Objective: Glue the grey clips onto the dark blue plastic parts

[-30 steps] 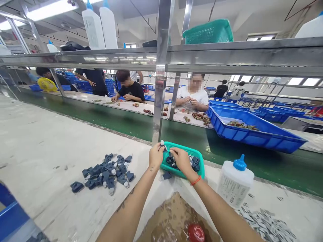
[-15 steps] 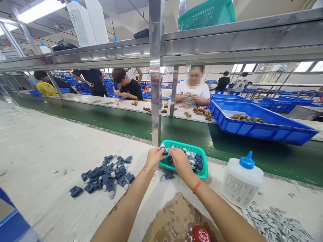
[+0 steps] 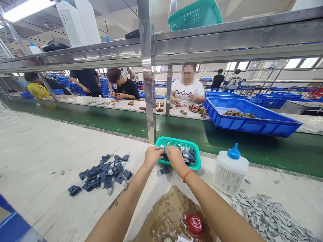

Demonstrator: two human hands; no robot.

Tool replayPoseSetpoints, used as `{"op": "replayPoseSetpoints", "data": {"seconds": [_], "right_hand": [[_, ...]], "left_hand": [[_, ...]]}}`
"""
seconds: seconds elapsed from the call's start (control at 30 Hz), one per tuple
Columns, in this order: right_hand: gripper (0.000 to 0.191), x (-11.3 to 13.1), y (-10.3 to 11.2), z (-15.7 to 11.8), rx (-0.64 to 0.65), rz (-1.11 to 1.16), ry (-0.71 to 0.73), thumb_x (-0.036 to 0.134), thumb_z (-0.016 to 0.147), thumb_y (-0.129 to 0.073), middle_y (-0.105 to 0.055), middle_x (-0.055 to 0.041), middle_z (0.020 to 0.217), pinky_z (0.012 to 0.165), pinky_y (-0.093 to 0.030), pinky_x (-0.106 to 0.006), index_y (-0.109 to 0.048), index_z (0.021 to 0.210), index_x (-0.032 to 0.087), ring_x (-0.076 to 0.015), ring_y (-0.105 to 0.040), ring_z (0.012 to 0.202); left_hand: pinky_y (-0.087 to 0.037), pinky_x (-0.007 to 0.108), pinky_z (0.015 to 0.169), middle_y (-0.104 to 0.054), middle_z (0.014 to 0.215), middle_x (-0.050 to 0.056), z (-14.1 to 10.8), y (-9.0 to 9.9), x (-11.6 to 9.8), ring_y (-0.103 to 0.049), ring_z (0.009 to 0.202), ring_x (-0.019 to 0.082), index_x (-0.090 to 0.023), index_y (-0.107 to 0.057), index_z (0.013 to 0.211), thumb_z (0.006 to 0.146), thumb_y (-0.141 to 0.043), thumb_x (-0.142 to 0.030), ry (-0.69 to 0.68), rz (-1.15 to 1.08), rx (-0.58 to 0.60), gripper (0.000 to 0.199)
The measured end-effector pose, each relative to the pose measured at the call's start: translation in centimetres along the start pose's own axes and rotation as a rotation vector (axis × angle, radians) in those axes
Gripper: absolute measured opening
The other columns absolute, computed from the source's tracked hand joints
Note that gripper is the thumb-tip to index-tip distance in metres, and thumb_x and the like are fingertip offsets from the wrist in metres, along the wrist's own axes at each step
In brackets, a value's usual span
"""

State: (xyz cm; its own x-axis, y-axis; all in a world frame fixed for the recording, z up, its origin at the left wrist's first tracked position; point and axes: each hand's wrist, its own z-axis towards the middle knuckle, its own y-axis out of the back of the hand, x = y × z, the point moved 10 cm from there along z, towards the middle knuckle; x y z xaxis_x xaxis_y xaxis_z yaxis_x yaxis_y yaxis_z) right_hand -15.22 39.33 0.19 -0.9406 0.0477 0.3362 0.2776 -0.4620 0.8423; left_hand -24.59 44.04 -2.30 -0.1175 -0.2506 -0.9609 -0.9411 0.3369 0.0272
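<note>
My left hand [image 3: 153,155] is closed at the left rim of a green plastic basket [image 3: 197,160], its thumb and fingers pinching a small dark blue part [image 3: 163,152]. Beside it my right hand [image 3: 174,156] has its fingers bent together against the same part; whether it grips the part too is hard to make out. Several dark blue and grey plastic parts [image 3: 186,153] fill the basket. One more such part [image 3: 163,171] lies on the table just in front of the basket. To the left spreads a loose pile of dark blue parts [image 3: 106,173] with light grey ends.
A white bottle with a blue cap [image 3: 230,173] stands right of the basket, near a heap of small grey pieces [image 3: 270,215]. A brown wet-looking patch [image 3: 161,218] holds a red round thing [image 3: 194,224]. Beyond the green belt [image 3: 121,121], co-workers sit by a blue tray [image 3: 252,126].
The view has shifted slightly, so everything sits a bit further left. My hands stay together at the basket's left side, with the dark blue part now lower between them.
</note>
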Motion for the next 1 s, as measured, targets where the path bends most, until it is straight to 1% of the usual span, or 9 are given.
{"op": "replayPoseSetpoints", "data": {"seconds": [0.1, 0.17, 0.3, 0.4, 0.5, 0.6, 0.7, 0.83, 1.0], "right_hand": [[0.025, -0.5, 0.3, 0.1, -0.011, 0.050, -0.038, 0.034, 0.089, -0.052, -0.059, -0.0055, 0.107, 0.078, -0.051, -0.036, -0.056, 0.108, 0.017, -0.0153, -0.059, 0.089], [0.025, -0.4, 0.5, 0.0, -0.023, 0.098, -0.027, 0.034, 0.089, -0.052, -0.058, -0.0056, 0.108, 0.078, -0.051, -0.036, -0.056, 0.108, 0.017, -0.0156, -0.059, 0.090], [0.024, 0.8, 0.8, -0.3, -0.029, 0.209, 0.077, 0.033, 0.089, -0.052, -0.059, -0.0054, 0.108, 0.081, -0.050, -0.037, -0.056, 0.107, 0.017, -0.0160, -0.059, 0.093], [0.023, 1.5, 0.8, -0.4, -0.018, 0.267, 0.146, 0.032, 0.090, -0.051, -0.059, -0.0051, 0.107, 0.079, -0.051, -0.036, -0.057, 0.106, 0.017, -0.0152, -0.059, 0.091], [0.024, 1.8, 0.6, -0.5, -0.010, 0.286, 0.180, 0.032, 0.089, -0.051, -0.059, -0.0055, 0.109, 0.081, -0.050, -0.037, -0.056, 0.107, 0.017, -0.0159, -0.059, 0.093], [0.026, 2.0, 0.3, -0.7, 0.002, 0.276, 0.185, 0.032, 0.089, -0.052, -0.057, -0.0062, 0.113, 0.084, -0.049, -0.040, -0.055, 0.110, 0.017, -0.0176, -0.057, 0.098], [0.026, 1.9, 0.1, -0.8, 0.024, 0.261, 0.151, 0.033, 0.089, -0.052, -0.057, -0.0063, 0.113, 0.084, -0.049, -0.040, -0.055, 0.110, 0.018, -0.0176, -0.057, 0.098], [0.027, 0.5, 0.1, -0.3, 0.050, 0.239, 0.031, 0.034, 0.089, -0.052, -0.058, -0.0060, 0.110, 0.081, -0.050, -0.038, -0.055, 0.110, 0.017, -0.0169, -0.058, 0.094], [0.027, -0.7, 0.0, 0.7, 0.087, 0.249, -0.099, 0.034, 0.089, -0.052, -0.058, -0.0058, 0.109, 0.080, -0.050, -0.037, -0.055, 0.110, 0.017, -0.0164, -0.059, 0.092]], "left_hand": [[-0.053, 0.040, 0.073, -0.060, 0.109, 0.007, -0.6, 0.4, -0.2, -0.061, 0.089, 0.021, -0.016, -0.056, 0.109, 0.084, -0.057, -0.029, -0.014, -0.020, -0.015, 0.027], [-0.053, 0.040, 0.073, -0.060, 0.109, 0.007, -0.8, 0.6, -0.3, -0.061, 0.089, 0.021, -0.016, -0.056, 0.109, 0.084, -0.057, -0.029, -0.014, -0.032, -0.017, 0.027], [-0.053, 0.041, 0.074, -0.060, 0.110, 0.008, -0.7, 0.7, -0.4, -0.061, 0.090, 0.021, -0.016, -0.056, 0.110, 0.084, -0.057, -0.029, 0.006, -0.045, -0.009, 0.029], [-0.053, 0.041, 0.075, -0.060, 0.111, 0.009, -0.6, 0.8, -0.3, -0.061, 0.091, 0.021, -0.015, -0.056, 0.110, 0.084, -0.057, -0.029, 0.027, -0.043, -0.004, 0.030], [-0.053, 0.040, 0.073, -0.060, 0.109, 0.008, -0.5, 0.8, -0.2, -0.061, 0.089, 0.021, -0.015, -0.056, 0.109, 0.084, -0.057, -0.029, 0.043, -0.042, 0.010, 0.028], [-0.054, 0.039, 0.072, -0.061, 0.108, 0.007, -0.6, 0.9, -0.2, -0.061, 0.087, 0.020, -0.016, -0.057, 0.108, 0.084, -0.057, -0.029, 0.062, -0.042, 0.029, 0.027], [-0.054, 0.038, 0.072, -0.061, 0.109, 0.007, -0.7, 0.8, -0.2, -0.061, 0.087, 0.020, -0.017, -0.057, 0.107, 0.085, -0.056, -0.029, 0.084, -0.044, 0.044, 0.026], [-0.053, 0.040, 0.074, -0.060, 0.110, 0.008, -1.0, 0.5, -0.1, -0.061, 0.090, 0.021, -0.016, -0.056, 0.110, 0.084, -0.057, -0.028, 0.101, -0.065, 0.066, 0.029], [-0.053, 0.040, 0.074, -0.059, 0.111, 0.008, -1.7, 1.1, -0.5, -0.061, 0.090, 0.021, -0.016, -0.056, 0.110, 0.084, -0.057, -0.028, 0.073, -0.159, 0.106, 0.028]]}}
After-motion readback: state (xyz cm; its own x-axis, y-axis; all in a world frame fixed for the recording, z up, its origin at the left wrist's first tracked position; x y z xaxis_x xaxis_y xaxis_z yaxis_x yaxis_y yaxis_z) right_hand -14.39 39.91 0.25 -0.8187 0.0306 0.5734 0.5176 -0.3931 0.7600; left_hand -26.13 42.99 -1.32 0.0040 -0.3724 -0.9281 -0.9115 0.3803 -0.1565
